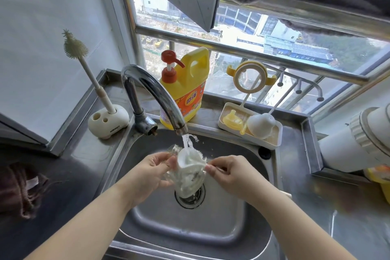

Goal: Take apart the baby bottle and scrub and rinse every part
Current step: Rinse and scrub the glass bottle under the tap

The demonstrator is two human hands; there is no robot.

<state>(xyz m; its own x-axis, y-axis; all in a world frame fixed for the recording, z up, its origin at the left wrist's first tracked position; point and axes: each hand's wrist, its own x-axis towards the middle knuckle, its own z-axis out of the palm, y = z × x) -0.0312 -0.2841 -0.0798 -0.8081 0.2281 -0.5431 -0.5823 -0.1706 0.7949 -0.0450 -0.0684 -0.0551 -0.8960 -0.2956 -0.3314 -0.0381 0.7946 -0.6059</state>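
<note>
Over the steel sink [249, 154] I hold the clear bottle body [190, 173], mouth tilted up under the running tap [158, 93]. Water streams into it and foams white inside. My left hand [152, 173] grips its left side; my right hand [228, 173] pinches its right rim. On the drying tray [276, 135] behind the sink lie the yellow nipple [232, 120] and a white cap [261, 125]. The yellow handled collar ring [250, 76] hangs on the rack above it. A bottle brush [84, 65] stands in its white holder [108, 120] at the left.
A yellow pump bottle of dish soap [185, 88] stands behind the tap on the ledge. A brown cloth [21, 192] lies on the left counter. A white pipe [358, 139] juts in from the right. The drain strainer [190, 196] sits below the bottle.
</note>
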